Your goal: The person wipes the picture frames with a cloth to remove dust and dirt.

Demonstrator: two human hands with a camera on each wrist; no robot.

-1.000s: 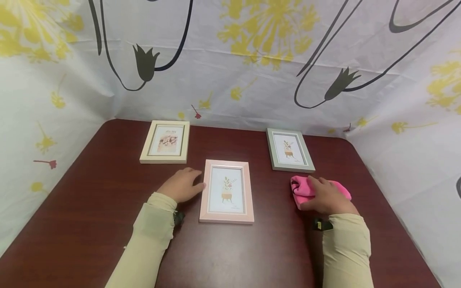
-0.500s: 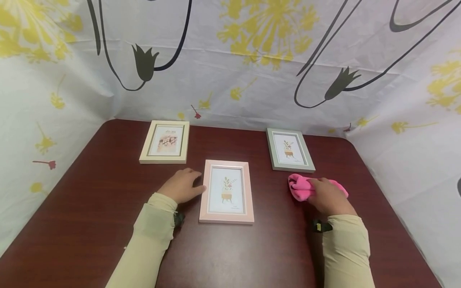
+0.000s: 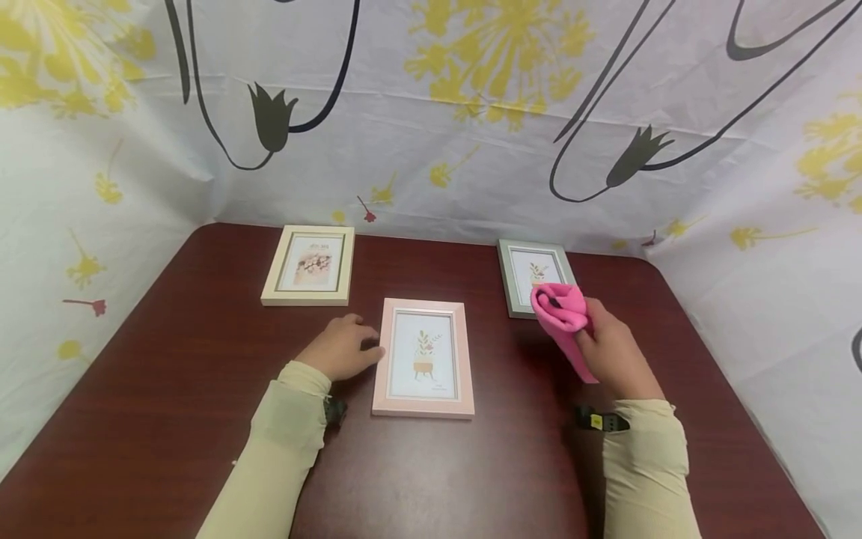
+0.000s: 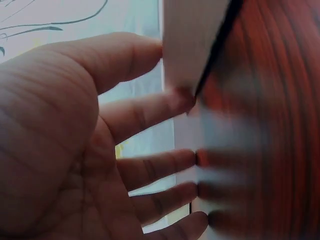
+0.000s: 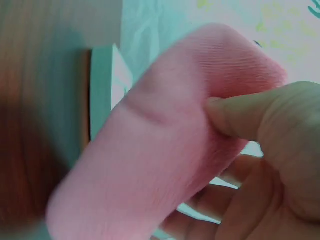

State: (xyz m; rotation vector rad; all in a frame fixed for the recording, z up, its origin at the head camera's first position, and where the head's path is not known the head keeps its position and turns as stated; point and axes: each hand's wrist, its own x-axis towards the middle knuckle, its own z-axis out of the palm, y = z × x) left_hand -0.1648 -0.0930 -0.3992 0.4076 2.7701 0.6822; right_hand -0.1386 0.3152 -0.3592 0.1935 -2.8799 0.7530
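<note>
A pink cloth (image 3: 564, 318), folded into a soft bundle, is raised off the table in my right hand (image 3: 616, 355). The right wrist view shows the thumb pressing into the cloth (image 5: 150, 140), the other fingers behind it. My left hand (image 3: 342, 348) rests on the table by the left edge of a pink picture frame (image 3: 384, 378). Up close in the left wrist view, my left hand (image 4: 75, 125) has its thumb and index fingertips against the frame's side (image 4: 187, 45); the other fingers reach out to the tabletop. The pink frame lies flat, a plant picture inside.
A cream picture frame (image 3: 271, 281) lies at the back left of the dark red table (image 3: 168, 374). At the back right lies a grey-green picture frame (image 3: 509, 284), its lower right part hidden by the cloth. A patterned white curtain (image 3: 377, 142) surrounds the table's far side.
My right hand has lifted the pink cloth from the table and brought it up and slightly left, in front of the grey-green frame. My left hand and the pink frame have stayed put.
</note>
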